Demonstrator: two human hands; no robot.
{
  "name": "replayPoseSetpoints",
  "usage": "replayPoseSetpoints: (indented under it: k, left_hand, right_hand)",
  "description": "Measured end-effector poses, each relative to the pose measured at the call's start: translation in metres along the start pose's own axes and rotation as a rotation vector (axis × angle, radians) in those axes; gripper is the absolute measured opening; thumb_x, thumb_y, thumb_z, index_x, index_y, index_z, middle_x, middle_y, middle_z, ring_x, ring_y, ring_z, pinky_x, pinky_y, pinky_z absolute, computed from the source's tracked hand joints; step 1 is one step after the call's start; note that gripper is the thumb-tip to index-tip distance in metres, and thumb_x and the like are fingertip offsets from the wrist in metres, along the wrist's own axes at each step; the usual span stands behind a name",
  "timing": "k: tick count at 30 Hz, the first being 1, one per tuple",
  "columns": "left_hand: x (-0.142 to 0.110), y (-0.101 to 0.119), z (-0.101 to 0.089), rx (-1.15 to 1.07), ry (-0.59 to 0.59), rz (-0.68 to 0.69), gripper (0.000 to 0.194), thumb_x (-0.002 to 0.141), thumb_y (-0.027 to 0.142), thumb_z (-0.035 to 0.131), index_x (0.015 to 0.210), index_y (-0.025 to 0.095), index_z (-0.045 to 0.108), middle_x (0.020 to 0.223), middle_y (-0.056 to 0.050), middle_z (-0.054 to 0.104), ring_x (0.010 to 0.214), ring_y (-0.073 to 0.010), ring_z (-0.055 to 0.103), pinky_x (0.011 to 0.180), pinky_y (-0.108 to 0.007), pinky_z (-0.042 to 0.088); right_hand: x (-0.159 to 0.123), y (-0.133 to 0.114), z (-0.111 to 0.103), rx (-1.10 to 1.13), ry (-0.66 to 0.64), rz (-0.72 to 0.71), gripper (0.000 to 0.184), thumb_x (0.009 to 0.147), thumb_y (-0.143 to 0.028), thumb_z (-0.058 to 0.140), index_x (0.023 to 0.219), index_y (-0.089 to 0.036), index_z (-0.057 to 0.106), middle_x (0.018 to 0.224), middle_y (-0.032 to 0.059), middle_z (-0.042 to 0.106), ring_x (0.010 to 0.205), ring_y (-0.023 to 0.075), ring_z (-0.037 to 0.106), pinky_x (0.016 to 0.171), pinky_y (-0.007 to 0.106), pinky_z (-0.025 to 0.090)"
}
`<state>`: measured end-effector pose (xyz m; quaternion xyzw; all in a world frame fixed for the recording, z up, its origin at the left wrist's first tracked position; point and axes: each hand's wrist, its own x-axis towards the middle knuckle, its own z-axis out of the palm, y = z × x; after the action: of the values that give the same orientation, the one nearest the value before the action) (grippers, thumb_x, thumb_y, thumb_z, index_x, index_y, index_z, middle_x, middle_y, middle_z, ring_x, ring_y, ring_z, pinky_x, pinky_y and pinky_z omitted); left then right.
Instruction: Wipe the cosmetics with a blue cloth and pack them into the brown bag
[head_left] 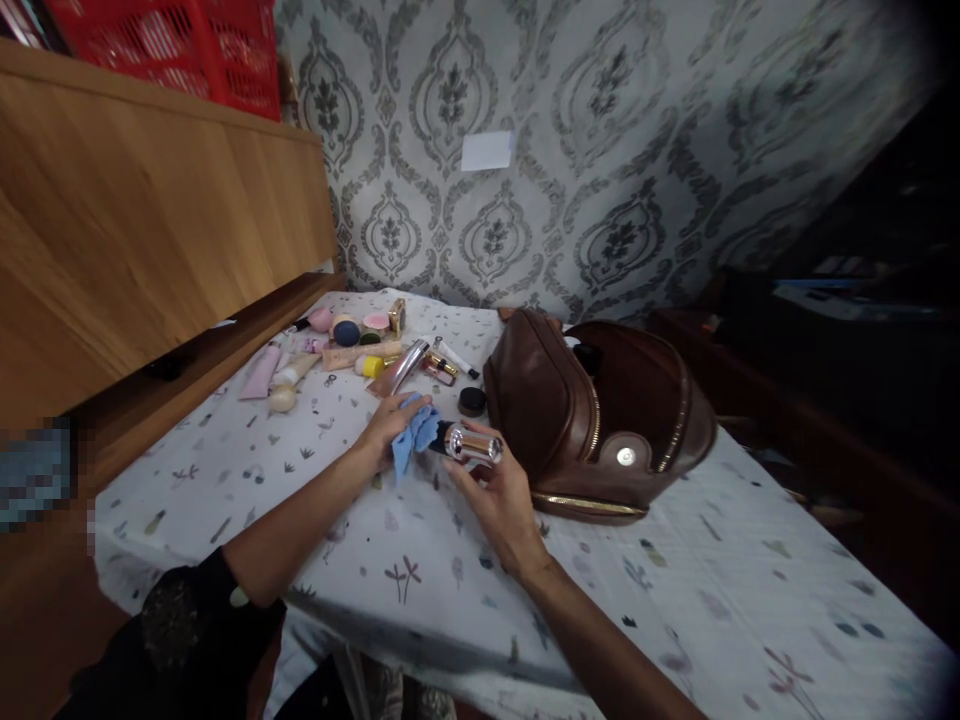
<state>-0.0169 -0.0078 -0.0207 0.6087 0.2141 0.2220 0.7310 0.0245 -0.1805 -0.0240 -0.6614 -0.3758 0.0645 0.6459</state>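
My left hand (381,430) is closed on a blue cloth (412,440), which lies against the dark end of a shiny cosmetic container. That cylindrical container (472,444), silver with a black part, is gripped in my right hand (504,500), tilted nearly flat above the table. Just beyond it sits a round black lid-like piece (472,401). Past my left hand lies a silver-and-pink tube (405,368), with a yellow-capped item (369,366) beside it. To the right of my right hand stands a brown leather bag (536,400), its main zip open.
Several cosmetics, among them a pink tube (261,372) and a dark blue sponge (346,333), lie at the back left of the patterned tablecloth (300,500). A wooden cabinet (165,200) bounds the left side, topped by a red basket (225,60). A patterned wall (420,200) rises behind.
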Motion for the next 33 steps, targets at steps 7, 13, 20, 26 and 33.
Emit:
replayPoseSetpoints:
  k: [7,13,20,26,33]
  left_hand:
    - [-0.019,0.0,0.012,-0.007,-0.258,-0.025,0.047,0.07,0.06,0.075,0.073,0.016,0.06,0.058,0.003,0.057,0.051,-0.0118,0.054,0.051,-0.023,0.044]
    - [-0.022,0.014,0.006,0.216,-0.177,0.225,0.033,0.084,0.048,0.065,0.087,0.015,0.067,0.075,-0.001,0.068,0.073,-0.0152,0.063,0.07,-0.024,0.049]
    - [-0.032,0.024,0.009,-0.143,-0.47,-0.007,0.055,0.072,0.051,0.08,0.111,0.014,0.07,0.089,-0.006,0.071,0.072,-0.0156,0.066,0.067,-0.026,0.054]
    - [-0.042,0.029,0.008,-0.186,-0.632,-0.166,0.057,0.068,0.049,0.085,0.109,0.011,0.071,0.099,-0.011,0.073,0.061,-0.0134,0.067,0.059,-0.023,0.056]
    - [-0.04,0.024,0.005,-0.18,-0.621,-0.18,0.059,0.069,0.048,0.084,0.112,0.01,0.069,0.085,-0.01,0.073,0.05,-0.012,0.064,0.05,-0.021,0.054]
  right_hand:
    - [0.001,-0.007,0.001,0.099,-0.081,-0.029,0.034,0.082,-0.043,0.072,0.107,-0.02,0.068,0.106,0.0086,0.07,0.111,0.0266,0.061,0.105,0.045,0.044]
    - [0.001,-0.006,0.002,0.314,0.009,0.102,0.04,0.081,-0.047,0.073,0.109,-0.02,0.065,0.111,0.0064,0.069,0.107,0.0231,0.061,0.101,0.038,0.047]
    - [0.002,-0.012,0.004,0.564,-0.133,0.419,0.042,0.074,-0.057,0.077,0.092,-0.022,0.063,0.065,-0.0047,0.056,0.051,0.0097,0.05,0.047,0.022,0.042]
    - [0.001,-0.022,0.001,0.764,-0.333,0.633,0.047,0.064,-0.055,0.086,0.079,-0.02,0.059,0.058,-0.0036,0.058,0.045,0.0083,0.05,0.039,0.019,0.035]
    - [0.001,-0.015,-0.003,0.751,-0.439,0.671,0.04,0.063,-0.044,0.086,0.073,-0.017,0.059,0.058,-0.0012,0.062,0.042,0.0077,0.05,0.037,0.018,0.032]
